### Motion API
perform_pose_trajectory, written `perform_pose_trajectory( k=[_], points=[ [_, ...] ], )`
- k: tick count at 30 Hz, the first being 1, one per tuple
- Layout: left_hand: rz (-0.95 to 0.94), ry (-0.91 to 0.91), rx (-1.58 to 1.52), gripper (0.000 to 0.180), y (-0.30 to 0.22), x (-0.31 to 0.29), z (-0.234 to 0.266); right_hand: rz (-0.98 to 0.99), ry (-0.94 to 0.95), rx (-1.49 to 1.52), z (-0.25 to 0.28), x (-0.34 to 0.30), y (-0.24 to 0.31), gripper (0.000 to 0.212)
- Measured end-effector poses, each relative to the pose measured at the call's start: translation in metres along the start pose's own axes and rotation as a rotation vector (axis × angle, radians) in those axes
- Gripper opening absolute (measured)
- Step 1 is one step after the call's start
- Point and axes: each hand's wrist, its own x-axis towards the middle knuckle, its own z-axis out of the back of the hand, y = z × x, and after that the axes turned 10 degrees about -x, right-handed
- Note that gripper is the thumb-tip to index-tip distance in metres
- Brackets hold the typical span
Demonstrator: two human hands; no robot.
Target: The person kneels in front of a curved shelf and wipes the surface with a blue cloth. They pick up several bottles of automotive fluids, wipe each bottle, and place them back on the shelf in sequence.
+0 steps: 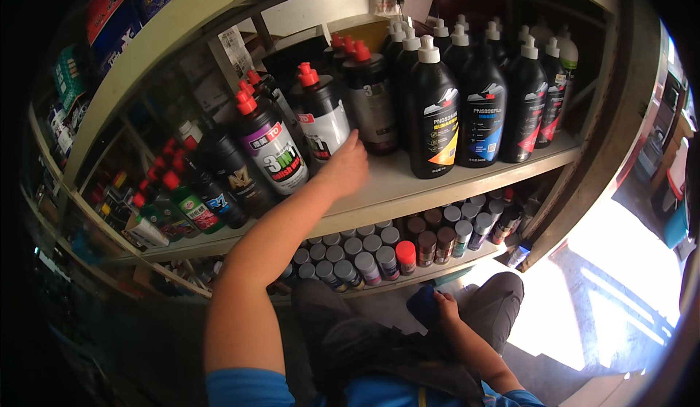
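My left hand (345, 166) reaches onto the upper shelf, at the lower right side of a black bottle (326, 121) with a red cap and a white label. Most of its fingers are hidden or smeared, so its grip on the bottle cannot be made out. A similar bottle (273, 145) with a purple and white label stands to the left, and a dark red-capped bottle (373, 101) stands behind the hand to the right. Low by my knee, my right hand (446, 308) is closed on a dark blue cloth (424, 306).
Black bottles with white caps (435, 115) crowd the shelf's right part. Smaller green bottles with red caps (195, 206) fill the left end. Spray cans (353, 247) stand in rows on the lower shelf (408, 277). An upright post (583, 152) bounds the right side.
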Motion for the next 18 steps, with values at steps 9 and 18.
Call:
perform_pose_trajectory(
  k=[9, 18],
  points=[
    [0.307, 0.241, -0.297, 0.028, 0.023, -0.007, -0.026, 0.001, 0.01, -0.013, 0.002, 0.003, 0.0, 0.025],
    [0.304, 0.557, 0.097, 0.033, 0.021, 0.025, -0.057, -0.004, -0.001, -0.122, -0.01, -0.003, 0.002, 0.028]
  ],
)
